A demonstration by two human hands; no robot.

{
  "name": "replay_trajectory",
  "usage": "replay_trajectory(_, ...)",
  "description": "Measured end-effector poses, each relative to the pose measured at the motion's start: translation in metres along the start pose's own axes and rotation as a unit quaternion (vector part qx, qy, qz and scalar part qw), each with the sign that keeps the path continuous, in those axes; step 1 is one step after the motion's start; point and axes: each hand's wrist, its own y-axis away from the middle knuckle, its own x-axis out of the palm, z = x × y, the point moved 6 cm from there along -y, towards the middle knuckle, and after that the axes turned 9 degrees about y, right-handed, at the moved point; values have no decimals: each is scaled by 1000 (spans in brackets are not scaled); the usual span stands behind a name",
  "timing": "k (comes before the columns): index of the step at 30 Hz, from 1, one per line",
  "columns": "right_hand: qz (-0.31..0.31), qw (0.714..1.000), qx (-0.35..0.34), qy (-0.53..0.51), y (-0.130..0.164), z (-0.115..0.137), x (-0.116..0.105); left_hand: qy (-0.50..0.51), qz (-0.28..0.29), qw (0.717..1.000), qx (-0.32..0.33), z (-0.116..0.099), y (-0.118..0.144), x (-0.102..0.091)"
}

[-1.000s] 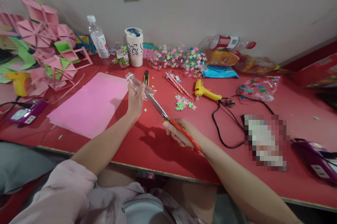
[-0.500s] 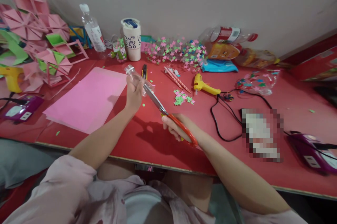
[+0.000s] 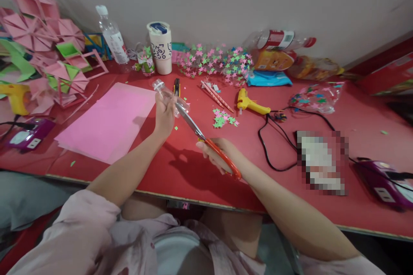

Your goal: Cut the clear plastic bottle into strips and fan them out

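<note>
Held above the red table [image 3: 180, 180], a clear plastic bottle piece [image 3: 158, 85] with its neck pointing up and left is gripped by my left hand [image 3: 164, 113]. My right hand [image 3: 217, 154] is closed around the red handles of a pair of scissors [image 3: 189, 121]. The scissor blades point up and left, and their tips meet the clear plastic beside my left fingers. Whether the blades have plastic between them I cannot tell. Just behind the bottle piece lies a box cutter [image 3: 177, 87].
Pink paper sheets [image 3: 106, 122] lie to the left, paper stars [image 3: 224, 118] at centre. A yellow glue gun [image 3: 251, 103] with a black cord sits to the right. Behind stand a water bottle [image 3: 112, 38] and a white tumbler [image 3: 160, 49]. Folded pink paper shapes [image 3: 41, 29] fill the far left.
The view has shifted slightly. My right hand and the scissor handles have moved a little, with the blades seeming slightly more closed. My left hand keeps its hold on the bottle piece.
</note>
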Motion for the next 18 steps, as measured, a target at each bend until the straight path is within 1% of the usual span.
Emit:
replay_trajectory(2, 4, 1000, 2, -21, -1, -1, 0, 3, -1, 1000, 7, 2, -1, -3)
replay_trajectory(4, 9, 1000, -3, -29, -2, 0, 1, -3, 10, 1000, 17, 4, -1, -3)
replay_trajectory(7, 23, 999, -10, -26, -3, 1, 2, -14, 53, 998, 33, 4, 1, 2)
replay_trajectory(9, 24, 999, -19, -32, -3, 2, 2, -9, 75, 997, 30, 3, 4, 6)
replay_trajectory(12, 18, 998, -31, -42, -1, 4, 2, 0, 76, 997, 30, 2, 7, 10)
replay_trajectory(15, 16, 999, -14, -37, 0, 2, 2, 5, 67, 997, 41, -2, 7, 12)
replay_trajectory(18, 4, 999, -3, -33, 0, -2, 1, 12, 70, 997, 35, -3, 7, 13)
